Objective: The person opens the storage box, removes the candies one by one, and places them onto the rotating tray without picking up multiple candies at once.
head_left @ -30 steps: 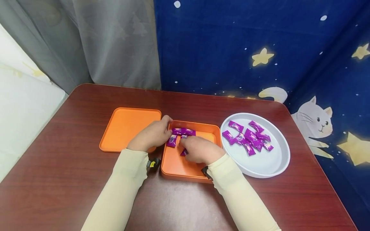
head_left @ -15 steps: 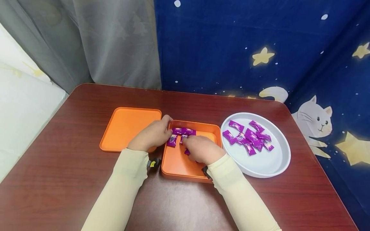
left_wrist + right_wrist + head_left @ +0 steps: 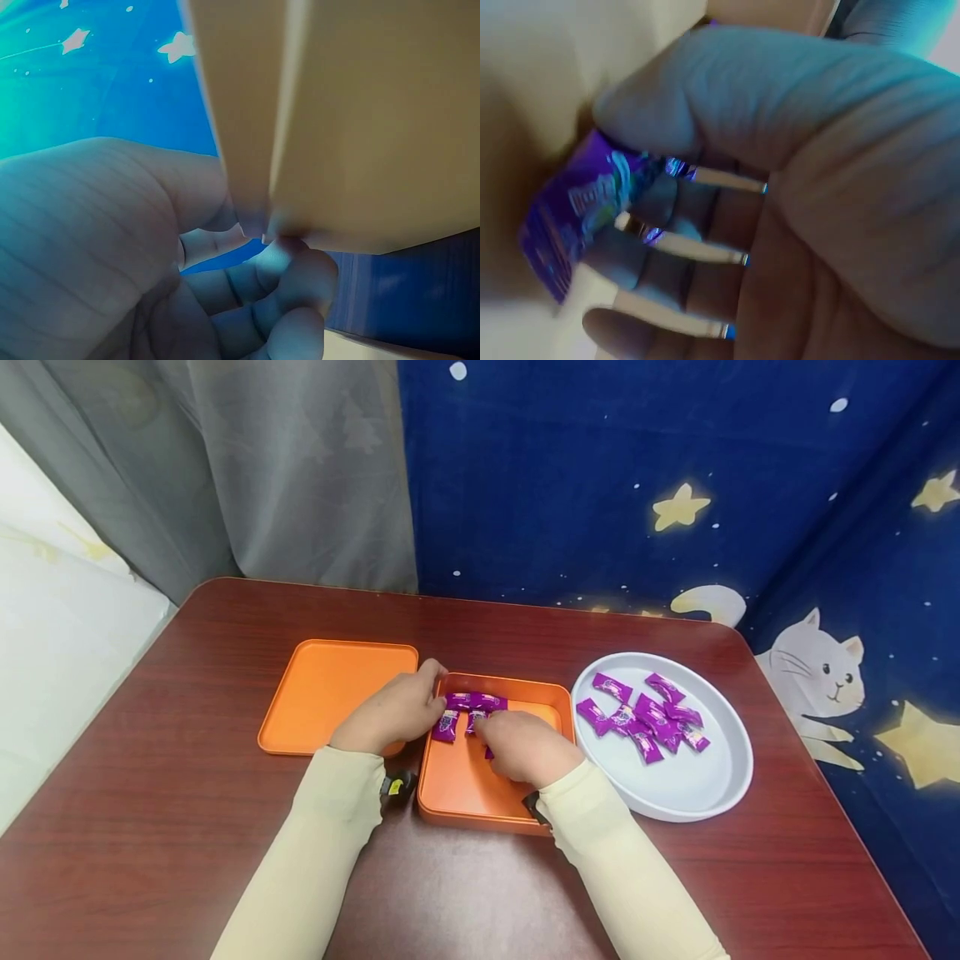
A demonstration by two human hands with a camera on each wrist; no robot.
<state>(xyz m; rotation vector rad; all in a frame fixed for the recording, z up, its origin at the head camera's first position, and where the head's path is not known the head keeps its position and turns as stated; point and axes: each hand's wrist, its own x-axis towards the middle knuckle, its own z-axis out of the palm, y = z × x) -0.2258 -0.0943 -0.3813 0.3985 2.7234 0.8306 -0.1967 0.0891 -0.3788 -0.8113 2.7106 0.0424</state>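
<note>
My left hand [image 3: 392, 710] grips the left wall of a square orange box [image 3: 480, 820]; in the left wrist view its thumb and curled fingers meet around the edge. Inside the box, my right hand [image 3: 531, 748] pinches a purple-wrapped candy [image 3: 577, 206] between thumb and fingers. Most of that candy is hidden from the head camera. Two wrapped candies [image 3: 489, 702] lie end to end along the box's back wall. Below them, another candy [image 3: 446, 726] stands upright by the left wall, and one more [image 3: 474, 722] lies at my right fingertips.
Left of the box lies a flat orange lid [image 3: 337, 693]. Close on the right stands a round white tray [image 3: 701, 785] with several purple candies [image 3: 652, 714] heaped in it. The brown table [image 3: 225, 827] ends at curtains behind.
The candy under my right hand has shifted slightly to the right and is more hidden by the hand. My left hand has stayed on the box wall.
</note>
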